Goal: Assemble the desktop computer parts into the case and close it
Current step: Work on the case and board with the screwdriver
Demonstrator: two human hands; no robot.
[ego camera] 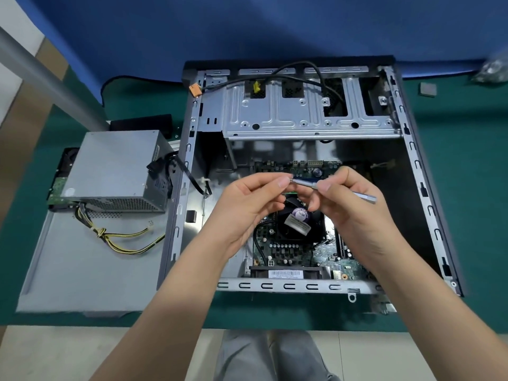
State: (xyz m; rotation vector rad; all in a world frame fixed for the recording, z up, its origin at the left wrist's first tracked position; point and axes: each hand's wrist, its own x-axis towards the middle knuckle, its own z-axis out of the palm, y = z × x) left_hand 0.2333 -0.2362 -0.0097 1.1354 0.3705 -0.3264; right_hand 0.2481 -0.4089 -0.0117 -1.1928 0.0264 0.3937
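Nearest the camera, two bare forearms reach up from the bottom edge over grey trouser legs (270,356) and a pale floor. The open computer case (437,204) lies flat on a green table (467,149), its near rail a strip of slotted metal.

Just inside that rail a white barcode label (285,274) sits on a black fan; its print is too small to read. Beyond it lies the motherboard (286,251), with the black cooler fan (299,224) in the middle. The round sticker on the fan hub carries writing that is blurred and cannot be made out.

Both hands hover above the cooler and hide part of the board. The left hand (248,202) pinches the tip of a slim silver screwdriver (308,183) between thumb and forefinger, the other fingers curled. The right hand (354,199) grips the screwdriver's shaft with thumb and curled fingers, the handle end sticking out to the right past the knuckles. The tool lies nearly level, tilted slightly down to the right.

Left of the case, the grey side panel (82,276) lies flat on the table. The power supply (115,171) rests on its far end, with yellow and black wires (123,240) trailing across the panel.

Farther back in the case stands the metal drive cage (302,116), with a black cable (299,67) looping over it. A blue wall (247,26) rises behind the table.
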